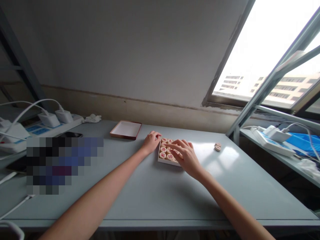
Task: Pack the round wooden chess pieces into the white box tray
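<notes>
A shallow white box (164, 161) sits on the desk, holding round wooden Chinese chess pieces (163, 155) with red characters, several of them in rows. Over its right part reaches my right hand (187, 156), fingers stretched out and touching or just above the pieces; it hides part of the box. My left hand (150, 141) is at the box's upper left corner, its fingers loosely bent and apart, with no piece visible in it. Two loose chess pieces (217, 147) lie to the right, close together, one partly overlapping the other in view.
A reddish box lid (125, 129) lies inside up at the back left. Power strips with white chargers (48, 119) and cables stand at the left, and another power strip (272, 141) on a right-hand shelf. A metal post (246, 115) rises at the desk's (150, 190) back right corner.
</notes>
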Tool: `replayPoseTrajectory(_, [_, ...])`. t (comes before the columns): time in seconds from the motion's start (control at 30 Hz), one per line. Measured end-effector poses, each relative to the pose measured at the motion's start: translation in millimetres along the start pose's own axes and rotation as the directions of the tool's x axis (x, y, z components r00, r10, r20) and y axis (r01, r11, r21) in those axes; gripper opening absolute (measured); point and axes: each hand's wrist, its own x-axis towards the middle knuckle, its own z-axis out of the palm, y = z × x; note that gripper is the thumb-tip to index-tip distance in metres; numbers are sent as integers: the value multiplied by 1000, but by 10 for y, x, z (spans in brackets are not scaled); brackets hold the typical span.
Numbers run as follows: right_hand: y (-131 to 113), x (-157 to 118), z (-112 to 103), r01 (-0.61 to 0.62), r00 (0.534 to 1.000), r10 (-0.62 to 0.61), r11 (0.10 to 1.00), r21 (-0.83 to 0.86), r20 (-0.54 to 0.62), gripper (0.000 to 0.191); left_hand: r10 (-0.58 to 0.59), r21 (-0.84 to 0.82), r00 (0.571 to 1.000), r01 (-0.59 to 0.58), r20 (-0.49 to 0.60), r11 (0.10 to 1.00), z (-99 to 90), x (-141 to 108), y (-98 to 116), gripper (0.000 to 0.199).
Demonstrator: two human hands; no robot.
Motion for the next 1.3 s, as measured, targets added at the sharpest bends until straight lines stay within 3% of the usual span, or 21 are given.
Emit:
replayPoseTrajectory(0.13, [-284, 79, 126, 89, 996, -86, 981, -175, 19, 41, -71, -59, 970, 59, -233, 997, -53, -10, 2, 22])
replayPoseTrajectory(0.27, [-414, 68, 235, 110, 994, -101, 965, -240, 46, 51, -91, -114, 942, 57, -324, 992, -72, -43, 53, 19])
replayPoseTrajectory(0.83, [-358, -39, 264, 89, 995, -95, 967, -239, -15, 43, -95, -30, 951, 90, -294, 995, -25, -127, 137, 17])
replayPoseTrajectory(1.3, [-347, -47, 170, 100, 995, -97, 971, -216, 21, 37, -40, 75, 970, 60, -241, 995, -27, -147, 177, 18])
